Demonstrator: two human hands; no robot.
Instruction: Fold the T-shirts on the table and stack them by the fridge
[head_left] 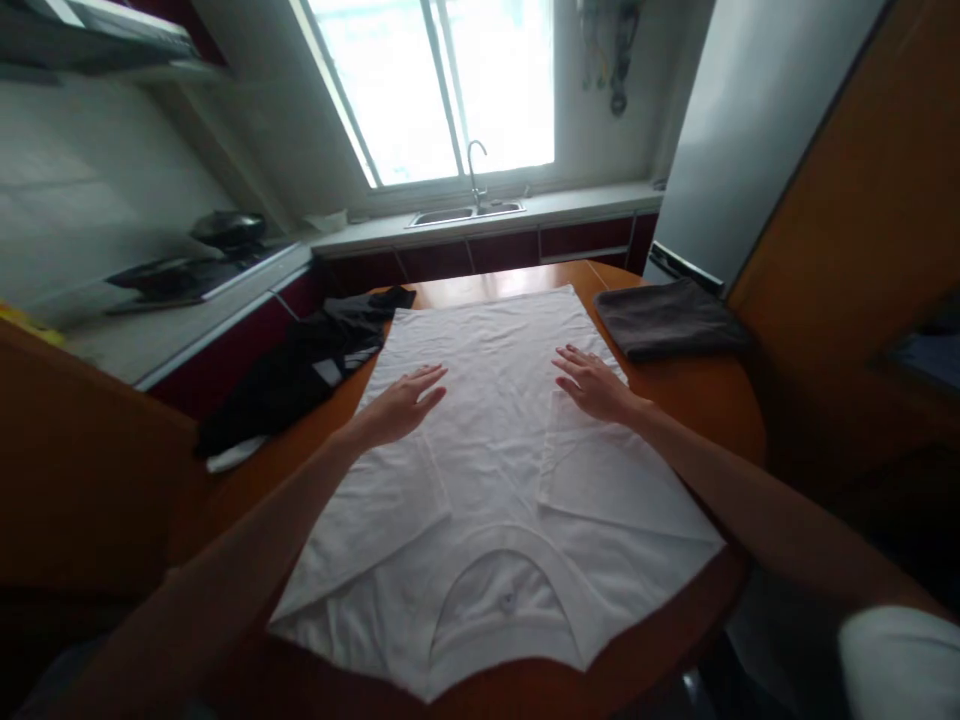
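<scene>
A white T-shirt (495, 420) lies spread on the wooden table (697, 400), its neckline towards me and its hem at the far side. Both sleeves are folded inward over the body. My left hand (405, 402) rests over the shirt's left part, fingers stretched out and pointing right. On the other side my right hand (589, 382) lies flat just beyond the folded right sleeve (600, 460), its fingers extended. Neither hand grips any cloth.
Dark clothing (292, 360) is heaped along the table's left edge. A folded dark grey cloth (667, 318) lies at the back right. Beyond the table are a counter with a sink (465, 213), a stove (202, 275) with pans at left, and a tall pale appliance (757, 130) at right.
</scene>
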